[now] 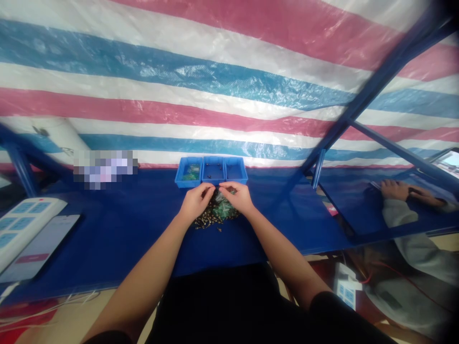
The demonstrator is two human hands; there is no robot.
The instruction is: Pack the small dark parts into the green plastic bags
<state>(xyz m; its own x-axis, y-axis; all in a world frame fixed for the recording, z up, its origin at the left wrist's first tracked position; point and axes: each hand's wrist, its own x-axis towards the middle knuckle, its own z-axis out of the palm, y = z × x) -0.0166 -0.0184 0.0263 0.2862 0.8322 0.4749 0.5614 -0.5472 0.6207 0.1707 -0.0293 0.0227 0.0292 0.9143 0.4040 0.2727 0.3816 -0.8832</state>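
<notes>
My left hand (195, 200) and my right hand (237, 196) rest side by side over a pile of small dark and green parts (215, 215) on the blue table (125, 229). Both hands have their fingers curled and pinched together at the top of the pile. What they pinch is too small to make out. Just beyond the hands stand three small blue trays in a row: the left tray (189, 172) holds some green bits, the middle tray (213, 171) a few dark bits, the right tray (235, 171) looks bare.
A white power strip (19, 227) and a phone (43, 246) lie at the left. Another person's hand (394, 189) and pale sleeve (399, 210) are at the right, past blue frame bars (362, 102). A striped tarp (215, 71) hangs behind.
</notes>
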